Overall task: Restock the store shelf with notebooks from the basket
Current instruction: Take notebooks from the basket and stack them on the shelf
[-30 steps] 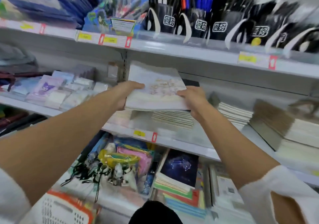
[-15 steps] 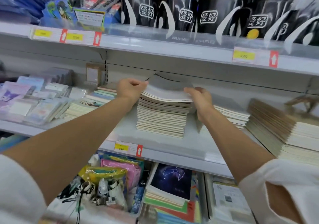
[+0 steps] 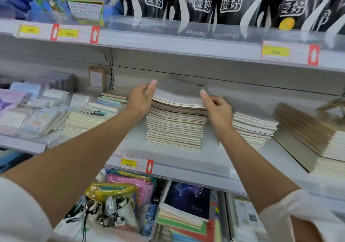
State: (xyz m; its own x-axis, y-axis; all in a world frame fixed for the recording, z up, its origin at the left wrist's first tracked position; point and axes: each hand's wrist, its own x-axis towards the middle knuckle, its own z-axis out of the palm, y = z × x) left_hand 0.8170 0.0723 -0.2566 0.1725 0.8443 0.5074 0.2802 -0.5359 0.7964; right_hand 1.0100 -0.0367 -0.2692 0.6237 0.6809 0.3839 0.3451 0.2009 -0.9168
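Nearest, two forearms in white sleeves, reaching forward and up. Below them, a lower level crowded with pouches (image 3: 121, 187) and a starry pad (image 3: 188, 198). Next, the front lip of the middle shelf (image 3: 214, 159), with a yellow price tag (image 3: 137, 163).

On that shelf, a tall stack (image 3: 175, 129) of cream-edged pads. On its top, the notebooks (image 3: 179, 96): a thin batch bowed upward in a wave, not yet lying flat.

Left hand (image 3: 140, 100) grasping the batch's left edge, one fingertip stretched up past the top cover. Right hand (image 3: 218, 109) clasping the right edge, thumb raised, other fingers curled behind. Basket out of view.

Probably the settling step: batch set down but not squared. To do it well, ease the sideways squeeze to let the bow drop. Then press flat from above and tap both sides to line the edges up with the stack beneath. Keep clear of the lower pile (image 3: 253, 128) just beside on the right.

Farther back, a grey wall; above, a row of black pen cups (image 3: 201, 1).
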